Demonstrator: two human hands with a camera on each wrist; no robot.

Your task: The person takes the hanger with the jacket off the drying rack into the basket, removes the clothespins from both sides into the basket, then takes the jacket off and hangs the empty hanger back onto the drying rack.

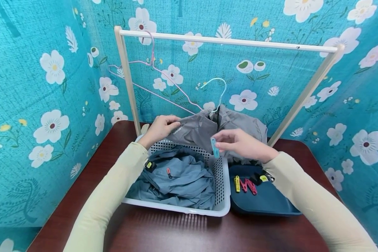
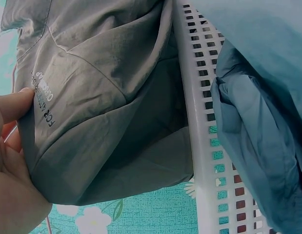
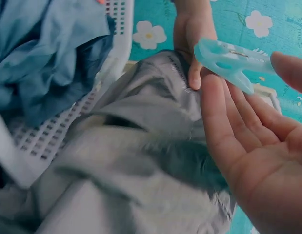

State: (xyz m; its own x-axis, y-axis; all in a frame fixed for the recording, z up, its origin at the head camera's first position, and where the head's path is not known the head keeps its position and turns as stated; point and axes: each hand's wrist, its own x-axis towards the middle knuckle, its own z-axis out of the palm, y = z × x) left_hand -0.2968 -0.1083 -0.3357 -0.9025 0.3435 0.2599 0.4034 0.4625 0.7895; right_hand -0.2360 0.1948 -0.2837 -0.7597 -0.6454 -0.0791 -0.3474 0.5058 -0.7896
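My left hand (image 1: 162, 128) pinches the edge of a grey garment (image 1: 196, 129) with small white lettering; in the left wrist view the thumb lies beside that print. The garment drapes over the far rim of a white basket (image 1: 223, 182). Out of its top rises the hook of a light blue hanger (image 1: 224, 89). My right hand (image 1: 244, 145) holds a light blue clothespin (image 1: 214, 148) in front of the garment. In the right wrist view the clothespin (image 3: 231, 61) sits between thumb and fingertips, its end pointing toward the left hand.
Blue-grey cloth (image 1: 179, 178) fills the basket, with a red-and-black clip (image 1: 169, 173) on top. A dark tray (image 1: 271, 203) to the right holds a yellow clothespin (image 1: 237, 184) and red clothespins (image 1: 251, 186). A pink hanger (image 1: 173, 82) hangs from the wooden rack's rail (image 1: 233, 40).
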